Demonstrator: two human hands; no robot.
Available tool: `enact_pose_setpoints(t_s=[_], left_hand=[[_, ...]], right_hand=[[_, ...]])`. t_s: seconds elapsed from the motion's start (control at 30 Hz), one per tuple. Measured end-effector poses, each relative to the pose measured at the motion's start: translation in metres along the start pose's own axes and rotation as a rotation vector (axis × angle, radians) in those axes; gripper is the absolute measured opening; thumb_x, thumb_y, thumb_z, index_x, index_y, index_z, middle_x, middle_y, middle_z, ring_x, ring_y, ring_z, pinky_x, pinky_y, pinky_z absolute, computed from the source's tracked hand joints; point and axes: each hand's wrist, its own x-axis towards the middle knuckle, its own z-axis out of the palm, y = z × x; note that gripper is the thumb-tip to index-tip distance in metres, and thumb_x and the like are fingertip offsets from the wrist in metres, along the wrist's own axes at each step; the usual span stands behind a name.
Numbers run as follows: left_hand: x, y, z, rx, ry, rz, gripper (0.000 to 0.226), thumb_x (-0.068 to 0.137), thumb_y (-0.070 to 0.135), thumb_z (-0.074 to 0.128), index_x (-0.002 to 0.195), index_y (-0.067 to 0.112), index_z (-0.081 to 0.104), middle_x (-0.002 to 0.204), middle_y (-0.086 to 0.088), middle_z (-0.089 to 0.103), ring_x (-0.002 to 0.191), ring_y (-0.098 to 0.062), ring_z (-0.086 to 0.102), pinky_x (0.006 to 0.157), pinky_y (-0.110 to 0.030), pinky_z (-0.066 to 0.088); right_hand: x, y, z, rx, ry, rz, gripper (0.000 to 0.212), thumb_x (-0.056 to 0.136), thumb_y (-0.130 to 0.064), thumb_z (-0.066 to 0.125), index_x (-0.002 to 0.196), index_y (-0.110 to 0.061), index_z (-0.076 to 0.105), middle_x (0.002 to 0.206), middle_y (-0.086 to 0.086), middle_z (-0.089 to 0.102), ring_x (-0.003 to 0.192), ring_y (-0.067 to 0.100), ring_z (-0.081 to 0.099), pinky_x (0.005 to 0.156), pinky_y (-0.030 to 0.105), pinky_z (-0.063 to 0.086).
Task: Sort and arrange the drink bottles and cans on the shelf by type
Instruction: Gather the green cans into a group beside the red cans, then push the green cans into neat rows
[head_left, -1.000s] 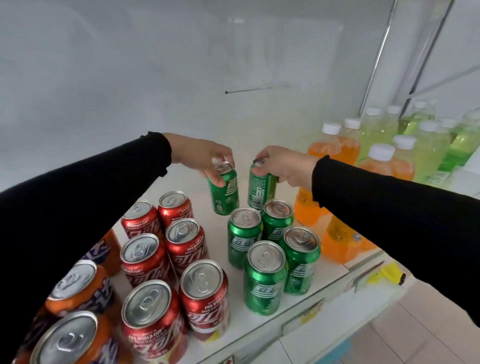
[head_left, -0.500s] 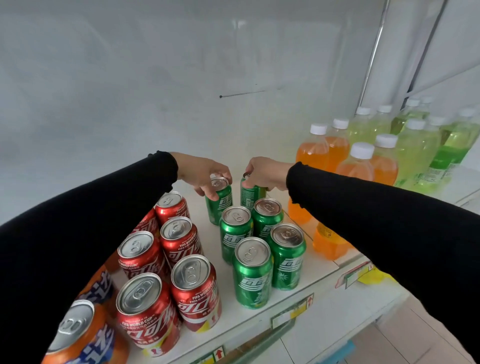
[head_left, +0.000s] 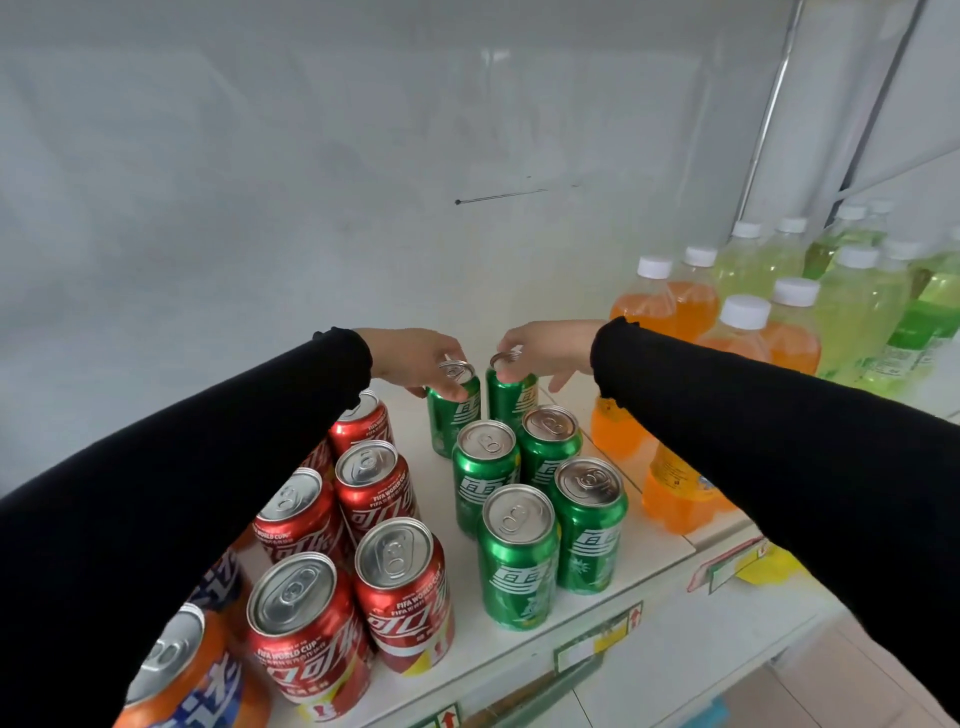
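Orange can (head_left: 182, 670) sits nearest, at the shelf's (head_left: 670, 540) front left corner, with red cans (head_left: 384, 571) in two rows beside it, then green cans (head_left: 519, 556) in two rows running back. At the far end of those rows, the left hand (head_left: 415, 361) grips the rim of one green can (head_left: 451, 410), and the right hand (head_left: 545, 351) grips its neighbour (head_left: 511, 400); both cans appear to stand on the shelf. Smooth thin metal, probably full and fairly heavy, likely slippery, so hold around the top rim or body. Beyond, capped orange bottles (head_left: 675, 306) and pale green bottles (head_left: 852, 306) hold their drinks.
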Motion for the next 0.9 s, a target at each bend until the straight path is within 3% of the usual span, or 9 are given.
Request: enact_pose_setpoints(t_s=[0.13, 0.27, 0.4, 0.6, 0.7, 0.8, 0.9], left_hand=[[-0.001, 0.001, -0.001, -0.008, -0.056, 0.001, 0.049, 0.087, 0.029, 0.078, 0.130, 0.021, 0.057, 0.127, 0.002, 0.060, 0.107, -0.013, 0.062, 0.094, -0.031, 0.057], [-0.004, 0.003, 0.003, -0.012, -0.072, 0.022, 0.048, 0.085, 0.031, 0.079, 0.127, 0.025, 0.056, 0.123, 0.004, 0.059, 0.103, -0.011, 0.063, 0.084, -0.024, 0.058], [-0.006, 0.005, 0.007, -0.022, -0.081, 0.036, 0.044, 0.085, 0.032, 0.079, 0.123, 0.027, 0.056, 0.121, 0.006, 0.059, 0.099, -0.008, 0.063, 0.076, -0.018, 0.056], [-0.012, 0.013, 0.010, 0.036, -0.082, -0.005, 0.047, 0.086, 0.034, 0.078, 0.126, 0.026, 0.055, 0.127, 0.001, 0.058, 0.105, -0.021, 0.066, 0.092, -0.032, 0.058], [-0.018, 0.017, 0.013, 0.065, -0.053, -0.015, 0.056, 0.088, 0.036, 0.075, 0.138, 0.025, 0.050, 0.138, -0.001, 0.056, 0.113, -0.020, 0.062, 0.096, -0.029, 0.053], [-0.028, 0.022, 0.017, 0.117, 0.017, -0.022, 0.072, 0.092, 0.047, 0.067, 0.153, 0.026, 0.035, 0.153, -0.002, 0.044, 0.136, -0.023, 0.047, 0.107, -0.031, 0.036], [-0.053, 0.031, 0.017, 0.186, 0.194, 0.029, 0.069, 0.094, 0.050, 0.062, 0.153, 0.025, 0.036, 0.157, -0.002, 0.042, 0.139, -0.022, 0.044, 0.106, -0.031, 0.034]], right_hand=[[0.002, 0.002, 0.003, -0.020, 0.009, 0.001, 0.050, 0.096, -0.036, 0.065, 0.140, -0.016, 0.052, 0.137, 0.011, 0.055, 0.105, 0.032, 0.069, 0.093, 0.046, 0.057], [-0.005, 0.001, 0.005, -0.157, 0.002, -0.019, 0.050, 0.099, -0.040, 0.060, 0.138, -0.009, 0.052, 0.131, 0.012, 0.058, 0.098, 0.034, 0.071, 0.088, 0.045, 0.059], [-0.017, 0.000, 0.004, -0.135, -0.050, -0.043, 0.052, 0.099, -0.037, 0.061, 0.141, -0.010, 0.049, 0.135, 0.013, 0.056, 0.101, 0.034, 0.071, 0.089, 0.041, 0.059], [-0.030, -0.003, 0.007, -0.167, -0.014, -0.060, 0.053, 0.100, -0.036, 0.059, 0.143, -0.006, 0.049, 0.134, 0.012, 0.058, 0.098, 0.034, 0.072, 0.082, 0.038, 0.057], [-0.034, -0.003, 0.011, -0.174, 0.041, -0.076, 0.054, 0.100, -0.038, 0.059, 0.143, -0.007, 0.049, 0.134, 0.010, 0.058, 0.098, 0.034, 0.070, 0.080, 0.038, 0.058], [-0.038, -0.003, 0.013, -0.214, 0.113, -0.093, 0.063, 0.100, -0.045, 0.055, 0.149, -0.008, 0.043, 0.148, 0.012, 0.050, 0.126, 0.032, 0.057, 0.099, 0.039, 0.048], [-0.053, -0.005, 0.009, -0.084, 0.270, -0.159, 0.062, 0.102, -0.046, 0.051, 0.152, -0.012, 0.039, 0.156, 0.007, 0.042, 0.140, 0.025, 0.044, 0.107, 0.035, 0.036]])
